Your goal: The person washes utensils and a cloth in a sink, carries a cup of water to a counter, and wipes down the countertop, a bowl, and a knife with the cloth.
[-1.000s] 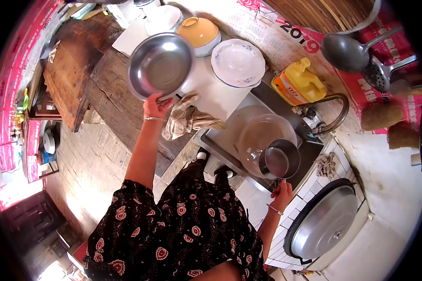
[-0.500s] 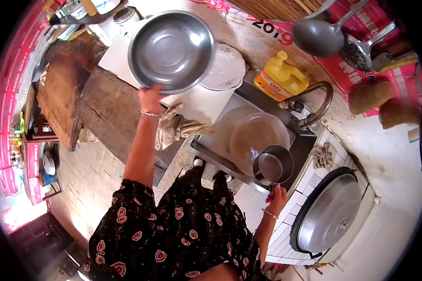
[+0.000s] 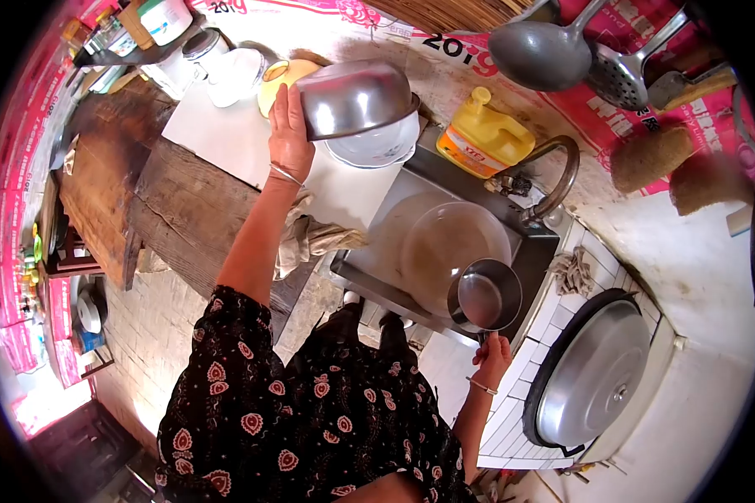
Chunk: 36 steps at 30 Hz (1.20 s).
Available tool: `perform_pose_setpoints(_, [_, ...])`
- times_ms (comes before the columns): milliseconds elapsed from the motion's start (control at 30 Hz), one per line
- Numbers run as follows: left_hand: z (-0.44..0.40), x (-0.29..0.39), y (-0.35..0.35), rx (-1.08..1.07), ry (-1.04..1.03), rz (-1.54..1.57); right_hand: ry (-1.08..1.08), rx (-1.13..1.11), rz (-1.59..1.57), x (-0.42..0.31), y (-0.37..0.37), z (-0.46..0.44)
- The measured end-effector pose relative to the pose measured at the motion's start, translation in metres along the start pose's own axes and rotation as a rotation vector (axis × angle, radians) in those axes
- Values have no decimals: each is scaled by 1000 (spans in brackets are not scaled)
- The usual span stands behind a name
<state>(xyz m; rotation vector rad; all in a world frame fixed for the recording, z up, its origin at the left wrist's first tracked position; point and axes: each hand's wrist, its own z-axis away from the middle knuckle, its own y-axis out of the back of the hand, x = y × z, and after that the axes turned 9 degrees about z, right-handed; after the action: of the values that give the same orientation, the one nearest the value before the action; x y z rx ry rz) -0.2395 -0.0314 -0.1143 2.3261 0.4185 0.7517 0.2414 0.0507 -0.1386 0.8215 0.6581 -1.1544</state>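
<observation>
My left hand [image 3: 292, 138] grips a metal basin [image 3: 356, 101] at its left side, fingers along the outer wall. The basin is tipped on its side above the white counter, its rim facing down and right. Behind and below it, white plates [image 3: 377, 149] show in part. My right hand [image 3: 493, 356] is closed round the handle of a metal dipper [image 3: 485, 295]. That dipper hangs over the front right of the sink [image 3: 377, 289], above a large pale basin [image 3: 453, 239] holding cloudy water. A crumpled cloth [image 3: 310, 239] lies at the counter edge below my left forearm.
Right of the plates stand a yellow jug [image 3: 486, 138] and a curved tap [image 3: 562, 189]. A lidded wok [image 3: 596, 373] sits in the tiled stove, beside a rag [image 3: 572, 272]. Ladles [image 3: 537, 54] hang upper right. A yellow bowl [image 3: 278, 82] and jars [image 3: 205, 46] stand behind.
The metal basin has turned from facing up to tipped on its side, uncovering the yellow bowl behind it. My left hand has risen with it. My right hand and the dipper stay nearly in place.
</observation>
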Motion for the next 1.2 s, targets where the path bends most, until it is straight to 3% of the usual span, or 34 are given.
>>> perform_pose_setpoints(200, [17,3,-24,-69,-74,-38,-1,28,35,0,9,5])
perform_pose_setpoints(467, [50,-15,-60,-86,60,-60,-29,37,32,-1,14,2])
perform_pose_setpoints(767, [81,-20,-59,-199,16,-75,-31,31,60,-7,10,-2])
perform_pose_setpoints(900, [88,-18,-49,-374,79,-37,0,14,65,-10,4,-4])
perform_pose_setpoints(1000, [93,-22,-40,-390,92,29,13,-1,88,-14,1,-5])
perform_pose_setpoints(1100, [115,-42,-31,-461,100,-75,29,-21,110,-17,-2,-5])
perform_pose_setpoints(1200, [136,-11,27,-473,148,-43,13,-37,90,-15,-4,-7])
